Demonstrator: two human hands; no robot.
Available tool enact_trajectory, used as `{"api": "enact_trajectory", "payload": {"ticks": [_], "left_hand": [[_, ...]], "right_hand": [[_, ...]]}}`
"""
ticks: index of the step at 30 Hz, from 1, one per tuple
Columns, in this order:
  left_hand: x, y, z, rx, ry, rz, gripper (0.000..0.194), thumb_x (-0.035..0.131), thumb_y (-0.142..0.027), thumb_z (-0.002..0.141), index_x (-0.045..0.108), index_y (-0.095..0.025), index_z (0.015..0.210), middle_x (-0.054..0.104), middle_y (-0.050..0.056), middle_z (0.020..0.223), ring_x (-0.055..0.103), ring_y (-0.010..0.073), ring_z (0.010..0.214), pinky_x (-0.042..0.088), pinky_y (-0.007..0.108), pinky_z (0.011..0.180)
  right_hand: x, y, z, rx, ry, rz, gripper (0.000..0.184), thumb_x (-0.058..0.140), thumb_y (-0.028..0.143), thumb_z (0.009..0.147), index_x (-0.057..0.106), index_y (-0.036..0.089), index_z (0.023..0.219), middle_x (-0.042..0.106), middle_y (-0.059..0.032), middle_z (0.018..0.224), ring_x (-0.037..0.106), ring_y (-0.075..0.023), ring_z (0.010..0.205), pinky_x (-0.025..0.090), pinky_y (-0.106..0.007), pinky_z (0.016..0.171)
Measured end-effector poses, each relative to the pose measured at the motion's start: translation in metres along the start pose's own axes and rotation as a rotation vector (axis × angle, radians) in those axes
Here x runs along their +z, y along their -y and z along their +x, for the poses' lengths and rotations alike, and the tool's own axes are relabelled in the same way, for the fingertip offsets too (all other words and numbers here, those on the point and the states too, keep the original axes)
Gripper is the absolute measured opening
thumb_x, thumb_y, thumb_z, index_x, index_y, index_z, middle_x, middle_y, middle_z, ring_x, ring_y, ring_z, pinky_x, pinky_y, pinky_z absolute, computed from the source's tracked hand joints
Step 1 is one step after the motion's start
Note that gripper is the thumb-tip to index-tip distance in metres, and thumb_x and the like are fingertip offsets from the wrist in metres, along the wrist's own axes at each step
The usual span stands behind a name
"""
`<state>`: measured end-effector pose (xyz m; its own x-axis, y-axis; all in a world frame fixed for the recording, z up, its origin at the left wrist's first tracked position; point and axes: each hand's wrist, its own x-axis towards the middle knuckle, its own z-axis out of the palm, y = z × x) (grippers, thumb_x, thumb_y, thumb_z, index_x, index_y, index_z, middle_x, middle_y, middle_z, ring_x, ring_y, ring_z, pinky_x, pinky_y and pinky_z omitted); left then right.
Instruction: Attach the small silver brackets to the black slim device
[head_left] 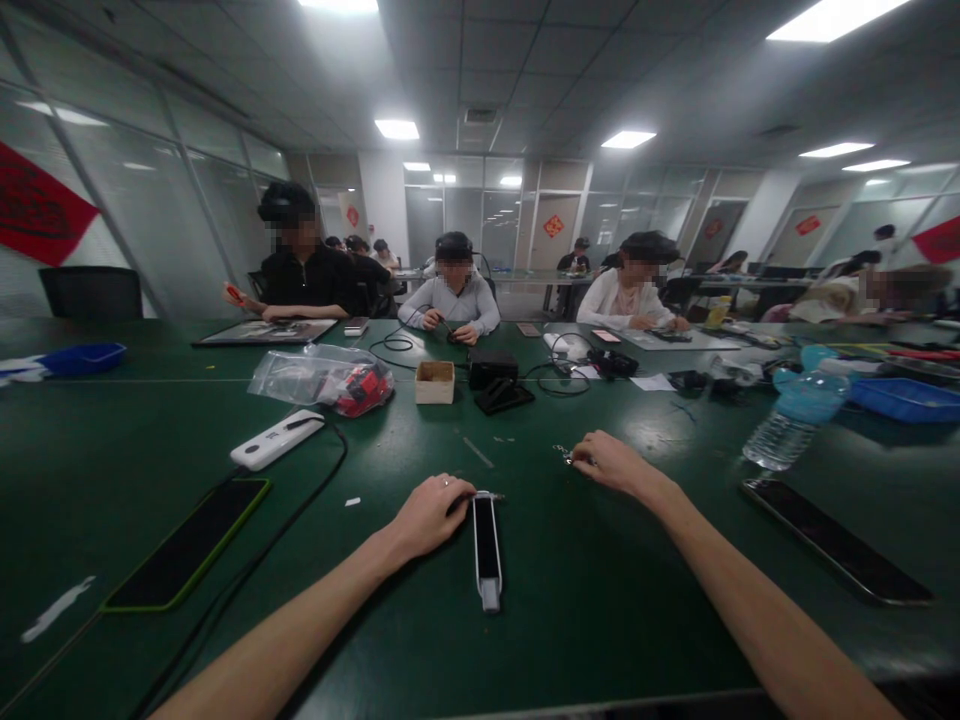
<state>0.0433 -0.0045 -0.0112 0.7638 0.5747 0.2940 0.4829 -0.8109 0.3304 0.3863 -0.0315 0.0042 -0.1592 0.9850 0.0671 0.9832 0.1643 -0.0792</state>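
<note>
My left hand (pixel 431 512) rests on the green table (pixel 570 590), fingers curled against the far end of a long black strip with a silver frame (pixel 487 548), perhaps a watch strap, that lies flat pointing toward me. My right hand (pixel 611 461) lies farther out to the right, fingers closed over a small metal chain-like piece (pixel 564 455) on the table. How the fingers grip that piece is hidden.
A phone in a green case (pixel 187 545), a white power bank (pixel 276 439) with a black cable, a plastic bag (pixel 322 377), a small cardboard box (pixel 435 381), black devices (pixel 495 380), a water bottle (pixel 795 415) and a dark phone (pixel 836 540) lie around. Several people sit across the table.
</note>
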Motion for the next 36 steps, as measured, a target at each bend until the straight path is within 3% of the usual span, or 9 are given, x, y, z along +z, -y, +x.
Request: {"api": "enact_trajectory", "payload": {"ticks": [6,16,26,31,36], "left_hand": [[0.002,0.001,0.0,0.006,-0.01,0.007,0.018,0.049,-0.014,0.086,0.059,-0.019,0.1,0.065,0.003,0.093,0.059,0.0176,0.087,0.045,0.029,0.08],[0.0,0.001,-0.001,0.002,0.006,-0.001,0.02,0.047,-0.015,0.087,0.059,-0.019,0.102,0.065,0.004,0.095,0.058,0.0175,0.089,0.045,0.03,0.082],[-0.001,0.0,-0.001,-0.005,0.016,-0.003,0.02,0.046,-0.015,0.088,0.059,-0.019,0.102,0.065,0.004,0.094,0.058,0.0179,0.089,0.045,0.03,0.081],[0.0,0.001,-0.001,0.004,0.007,0.004,0.019,0.048,-0.014,0.087,0.059,-0.019,0.102,0.065,0.004,0.094,0.058,0.0177,0.088,0.045,0.029,0.08],[0.001,0.001,0.0,0.002,0.005,0.012,0.018,0.048,-0.014,0.087,0.059,-0.018,0.101,0.065,0.004,0.095,0.058,0.0182,0.089,0.045,0.03,0.08]], "right_hand": [[-0.003,0.013,0.0,0.031,0.011,-0.124,0.021,0.051,0.026,0.084,0.069,0.018,0.091,0.063,-0.0095,0.093,0.056,-0.0215,0.09,0.042,-0.028,0.075],[-0.006,0.021,0.0,0.029,0.051,-0.124,0.019,0.05,0.018,0.084,0.068,0.016,0.088,0.064,-0.0098,0.09,0.058,-0.0202,0.086,0.041,-0.026,0.07],[-0.001,0.02,0.001,0.048,-0.034,-0.054,0.026,0.037,0.023,0.091,0.061,0.011,0.086,0.062,-0.0137,0.088,0.057,-0.0211,0.082,0.041,-0.03,0.074],[-0.003,0.034,0.0,0.03,-0.083,0.253,0.023,0.038,0.026,0.09,0.058,0.015,0.091,0.064,-0.0075,0.086,0.058,-0.0157,0.074,0.043,-0.025,0.065],[0.002,0.072,-0.002,-0.068,-0.092,0.599,0.019,0.05,0.031,0.083,0.062,0.016,0.086,0.065,-0.0032,0.081,0.058,-0.0137,0.07,0.044,-0.025,0.063]]}}
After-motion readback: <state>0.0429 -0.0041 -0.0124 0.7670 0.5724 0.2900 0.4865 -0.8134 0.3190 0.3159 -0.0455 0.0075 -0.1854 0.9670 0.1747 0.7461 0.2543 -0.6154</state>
